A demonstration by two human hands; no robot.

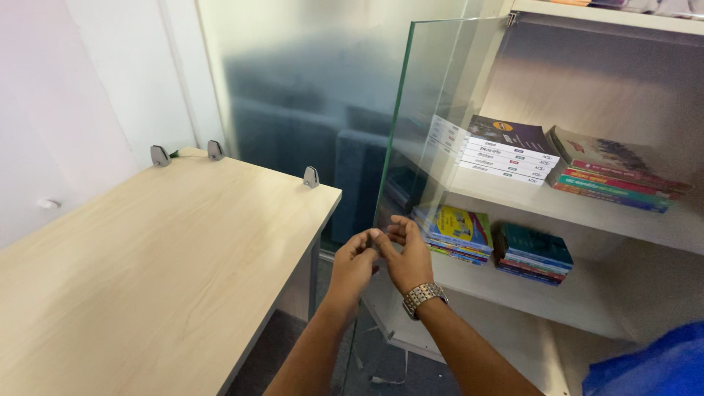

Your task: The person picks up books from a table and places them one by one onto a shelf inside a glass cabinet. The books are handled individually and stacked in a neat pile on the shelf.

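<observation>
A clear glass cabinet door [433, 95] stands swung open, its green-tinted edge facing me. My left hand [350, 268] reaches up from below, and its fingertips pinch the door's free edge low down. My right hand [408, 257], with a metal watch on the wrist, lies right beside it against the glass. Its fingers are loosely curled and apart, touching the left fingertips. Behind the door is a white shelf unit [572, 213].
Stacks of books [510, 150] lie on the upper and lower shelves. A light wooden desk [147, 271] with three metal clamps [311, 177] fills the left. A frosted glass partition [293, 88] stands behind it. Blue fabric [653, 367] shows at bottom right.
</observation>
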